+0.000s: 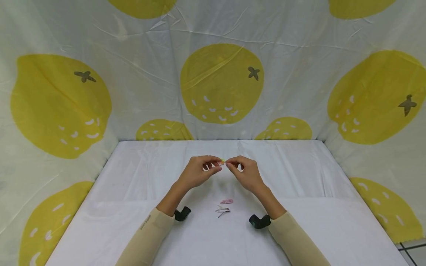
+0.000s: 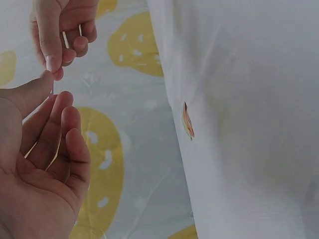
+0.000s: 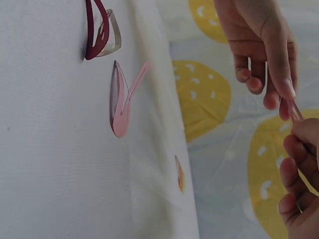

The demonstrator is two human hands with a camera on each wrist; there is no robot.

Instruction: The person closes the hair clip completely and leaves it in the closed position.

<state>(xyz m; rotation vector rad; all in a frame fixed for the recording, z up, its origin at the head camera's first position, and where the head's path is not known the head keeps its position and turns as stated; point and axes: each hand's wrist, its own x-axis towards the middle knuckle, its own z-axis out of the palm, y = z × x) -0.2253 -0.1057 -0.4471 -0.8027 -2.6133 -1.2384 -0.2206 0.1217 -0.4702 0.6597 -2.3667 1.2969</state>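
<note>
Fingertips meet in front of the body, where my left hand [image 1: 197,170] and my right hand [image 1: 246,173] pinch a pink snap hair clip [image 3: 295,110] from its two ends. Most of that clip is covered by the fingers. The left wrist view has my left hand [image 2: 47,154] large at the left, with thumb and forefinger together and the other fingers loosely bent. An orange and yellow hair clip [image 2: 187,122] lies on the white table beyond the hands. Another pink hair clip [image 3: 121,117], its parts spread apart, rests closer to the body.
Beside the pink clip, nearer the body, lies a dark red hair clip [image 3: 89,35] with its metal part lifted. White cloth covers the table [image 1: 133,229]. Behind and at both sides hangs a lemon-print curtain [image 1: 143,81].
</note>
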